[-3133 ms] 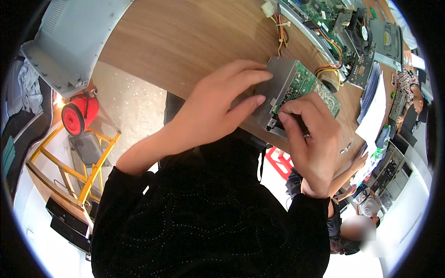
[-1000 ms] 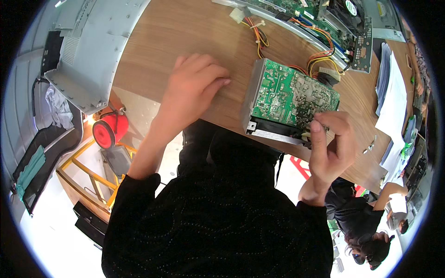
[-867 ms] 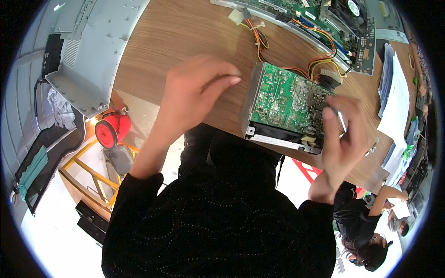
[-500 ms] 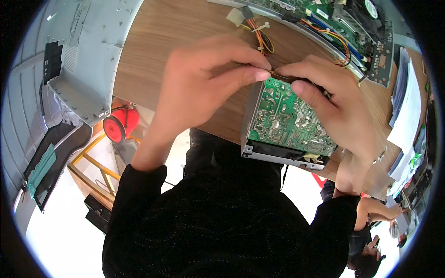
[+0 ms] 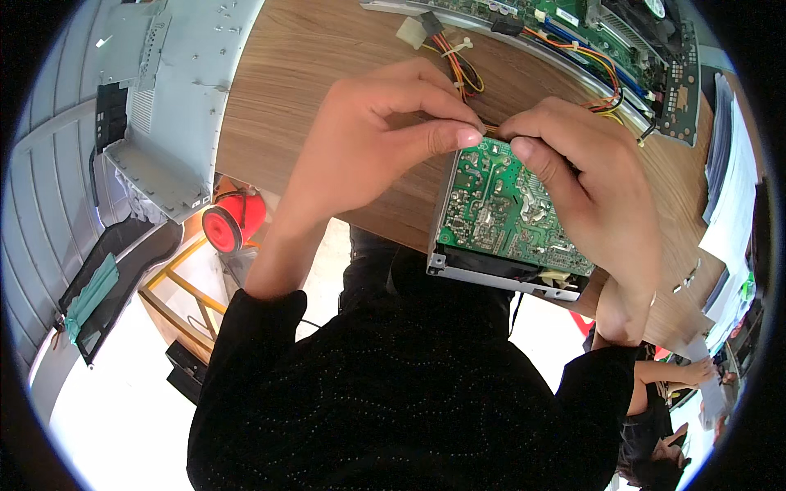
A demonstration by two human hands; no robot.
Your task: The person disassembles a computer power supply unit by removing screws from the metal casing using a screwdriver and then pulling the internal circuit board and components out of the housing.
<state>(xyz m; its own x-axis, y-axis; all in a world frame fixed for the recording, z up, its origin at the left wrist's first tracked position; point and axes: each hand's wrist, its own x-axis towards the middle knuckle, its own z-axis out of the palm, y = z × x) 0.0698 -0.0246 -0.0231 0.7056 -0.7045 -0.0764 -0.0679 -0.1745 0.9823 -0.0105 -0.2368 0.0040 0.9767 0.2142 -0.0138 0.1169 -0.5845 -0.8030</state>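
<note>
A green circuit board, solder side up, lies in an open grey metal power supply case at the table's near edge. My left hand is closed in a pinch at the board's far left corner, thumb on top and fingers behind. Beside it, my right hand curls over the far edge, thumb and index finger pinched close to the left fingertips. A few thin orange and yellow wires show between the hands. My fingers hide part of the board's far edge.
Beyond my hands lies a wire bundle with a white connector. A computer case with a green motherboard stands at the back. Metal panel at left, red bucket below it. Papers at right; another person's arm lower right.
My right thumb and index finger have shifted slightly left along the board's far edge, closer to my left fingertips. The left hand keeps its pinch. The whole view has shifted slightly.
</note>
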